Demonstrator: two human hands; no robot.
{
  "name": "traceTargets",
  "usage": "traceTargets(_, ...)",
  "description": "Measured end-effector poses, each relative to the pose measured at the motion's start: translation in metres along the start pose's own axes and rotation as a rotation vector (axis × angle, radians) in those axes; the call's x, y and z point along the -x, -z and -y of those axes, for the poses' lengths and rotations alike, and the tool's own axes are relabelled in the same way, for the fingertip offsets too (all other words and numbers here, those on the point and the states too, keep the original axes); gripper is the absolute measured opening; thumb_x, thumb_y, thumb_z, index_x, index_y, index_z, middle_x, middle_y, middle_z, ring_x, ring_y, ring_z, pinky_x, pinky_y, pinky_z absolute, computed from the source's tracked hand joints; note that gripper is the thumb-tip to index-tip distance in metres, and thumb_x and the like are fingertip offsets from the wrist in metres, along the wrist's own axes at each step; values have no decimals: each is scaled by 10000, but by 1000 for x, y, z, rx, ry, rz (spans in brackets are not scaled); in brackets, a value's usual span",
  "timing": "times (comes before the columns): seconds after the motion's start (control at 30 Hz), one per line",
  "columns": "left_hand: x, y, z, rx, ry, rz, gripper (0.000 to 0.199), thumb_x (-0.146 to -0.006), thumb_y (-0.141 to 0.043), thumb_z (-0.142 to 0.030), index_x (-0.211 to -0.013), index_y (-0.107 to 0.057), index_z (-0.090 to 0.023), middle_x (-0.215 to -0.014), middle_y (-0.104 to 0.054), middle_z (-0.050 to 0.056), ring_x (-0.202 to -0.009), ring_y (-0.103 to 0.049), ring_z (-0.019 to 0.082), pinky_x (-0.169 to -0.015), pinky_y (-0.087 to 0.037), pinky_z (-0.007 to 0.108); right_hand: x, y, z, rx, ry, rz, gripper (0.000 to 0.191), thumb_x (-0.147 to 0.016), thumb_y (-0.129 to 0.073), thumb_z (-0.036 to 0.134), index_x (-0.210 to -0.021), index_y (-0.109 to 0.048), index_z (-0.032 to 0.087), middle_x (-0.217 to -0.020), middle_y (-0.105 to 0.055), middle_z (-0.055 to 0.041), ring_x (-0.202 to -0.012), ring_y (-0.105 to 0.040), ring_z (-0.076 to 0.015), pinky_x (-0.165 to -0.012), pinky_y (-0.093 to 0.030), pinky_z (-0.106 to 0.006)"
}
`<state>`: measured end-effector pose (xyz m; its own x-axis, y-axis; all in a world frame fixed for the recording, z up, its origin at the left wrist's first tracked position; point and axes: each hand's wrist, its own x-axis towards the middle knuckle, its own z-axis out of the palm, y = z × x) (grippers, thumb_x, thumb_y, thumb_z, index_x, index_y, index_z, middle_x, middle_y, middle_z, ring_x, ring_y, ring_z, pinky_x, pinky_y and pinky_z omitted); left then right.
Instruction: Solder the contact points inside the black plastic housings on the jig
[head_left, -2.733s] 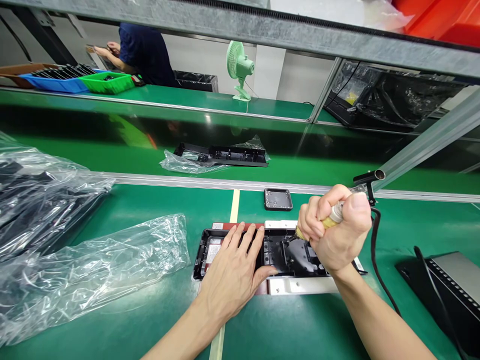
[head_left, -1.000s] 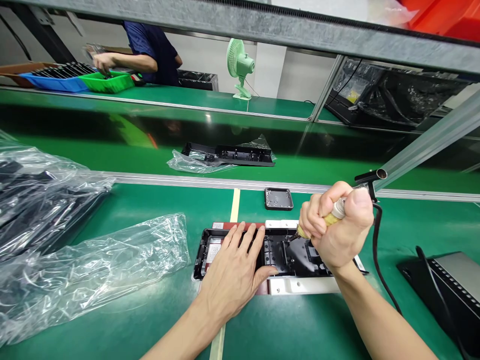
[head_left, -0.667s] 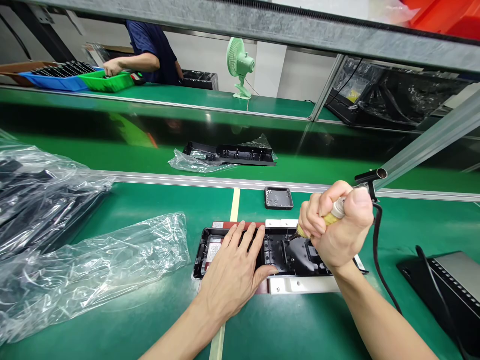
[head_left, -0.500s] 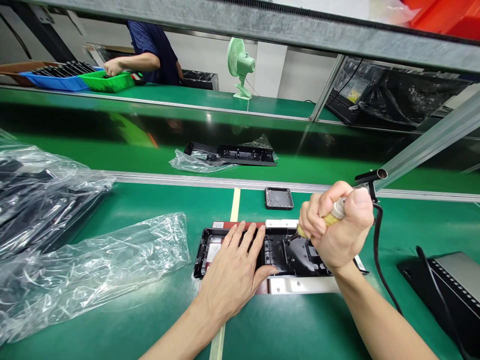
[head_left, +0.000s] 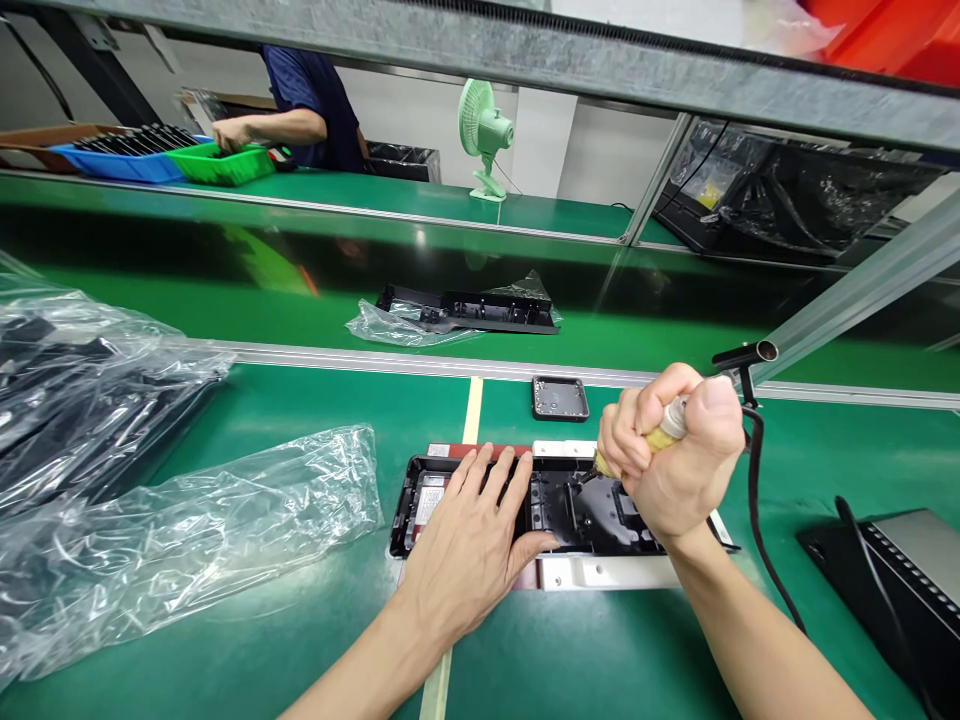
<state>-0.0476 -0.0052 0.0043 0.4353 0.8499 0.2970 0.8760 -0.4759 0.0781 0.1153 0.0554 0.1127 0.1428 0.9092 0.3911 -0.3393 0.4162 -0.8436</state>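
A long black plastic housing [head_left: 405, 508] lies open side up across white and reddish blocks on the green bench. My left hand [head_left: 480, 530] rests flat on its left half, fingers spread, partly covering a white label [head_left: 428, 503] inside. My right hand [head_left: 679, 455] is closed in a fist around a yellow-handled screwdriver [head_left: 660, 438]. The tool slants down to the left, its thin dark tip reaching into the right half of the housing. Whether the tip touches a screw is too small to tell. The fist hides the housing's right end.
Behind the housing sits a small black tray-like cover [head_left: 560, 399]. Clear plastic bags [head_left: 247, 530] spread over the left side. A black cord [head_left: 757, 510] hangs beside my right wrist, below a metal tube [head_left: 745, 354]. Farther back, a co-worker's hand [head_left: 232, 133] reaches into a green bin [head_left: 225, 167].
The view has shifted very slightly. Both my hands keep the same places on the housing and the tool. The co-worker's hand has moved a little at the green bin.
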Motion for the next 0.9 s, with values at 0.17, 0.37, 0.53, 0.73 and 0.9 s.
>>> traceTargets(0.17, 0, 0, 0, -5, -2, 1, 824, -990, -399, -683, -1578, -393, -105, -1567, -510, 156, -1465, -437, 381, -1204, -399, 543, 1, 0, 0, -11, -7, -2, 481, -952, -581, 554, -622, -489, 217, -403, -353, 68, -324, -279, -83, -302, -262, -196)
traceTargets(0.37, 0, 0, 0, -10, -6, -5, 820, -992, -393, -684, -1572, -404, -104, -1557, -521, 158, -1460, -445, 382, -1199, -404, 544, 1, 0, 0, -12, -3, -2, 499, -938, -597, 582, -618, -485, 215, -399, -354, 69, -324, -280, -81, -301, -265, -192)
traceTargets(0.53, -1, 0, 0, -25, -6, -7, 818, -999, -372, -685, -1568, -412, -100, -1552, -529, 154, -1451, -456, 386, -1195, -412, 541, 0, 1, 0, -11, -10, -6, 502, -933, -603, 580, -610, -485, 215, -394, -353, 68, -320, -281, -83, -296, -257, -196)
traceTargets(0.73, -2, -1, 1, -26, -9, -6, 815, -1001, -366, -685, -1570, -409, -104, -1553, -528, 148, -1450, -460, 379, -1195, -413, 534, -1, 1, 0, -20, -15, -3, 493, -943, -595, 565, -612, -492, 214, -399, -356, 67, -322, -280, -83, -295, -253, -196)
traceTargets(0.9, -1, -1, 1, -20, -5, -15, 810, -997, -388, -680, -1572, -405, -108, -1556, -525, 148, -1457, -448, 377, -1198, -407, 537, 0, 1, 0, -21, -11, 3, 494, -951, -585, 566, -618, -487, 214, -401, -358, 67, -322, -279, -81, -295, -251, -193)
